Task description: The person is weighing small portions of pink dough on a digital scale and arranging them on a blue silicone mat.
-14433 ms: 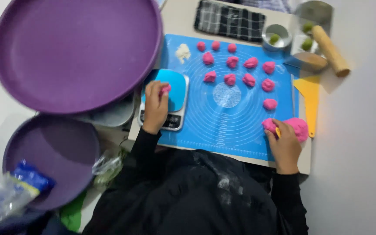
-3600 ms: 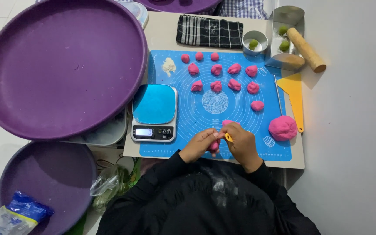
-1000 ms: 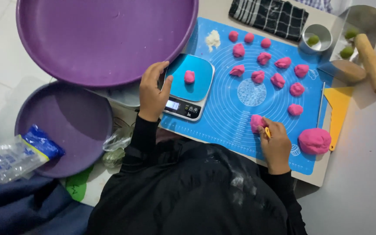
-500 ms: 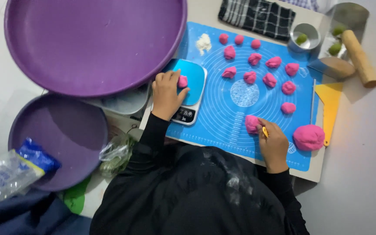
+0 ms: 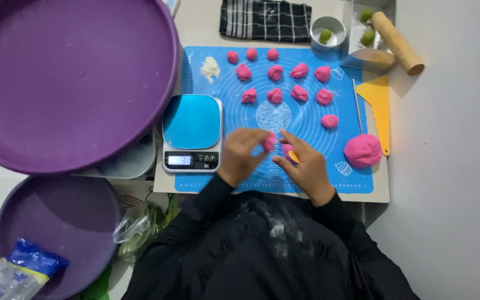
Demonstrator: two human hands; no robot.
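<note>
The left hand (image 5: 244,153) pinches a small pink dough piece (image 5: 268,143) between its fingertips, closed on it above the near part of the blue silicone mat (image 5: 312,178); the right hand (image 5: 305,165) rests just beside it, closed around a small yellow cutter (image 5: 294,156) with a second bit of pink dough against it, though motion blur obscures the exact finger contact. Taking the surroundings by size: a large purple tray (image 5: 68,83) sits to the left over a smaller purple tray (image 5: 56,233); the mat carries a blue-topped kitchen scale (image 5: 192,132) at its left edge, its platform bare, a large pink dough ball (image 5: 363,150) at its right, and rows of small pink portions (image 5: 299,93) across its far half. A yellow scraper (image 5: 379,105) and wooden rolling pin (image 5: 398,35) lie further right. In my judgement the held piece is very light, soft and slightly tacky, and deforms under any firm squeeze; it is best taken lightly around its middle with the fingertips.
</note>
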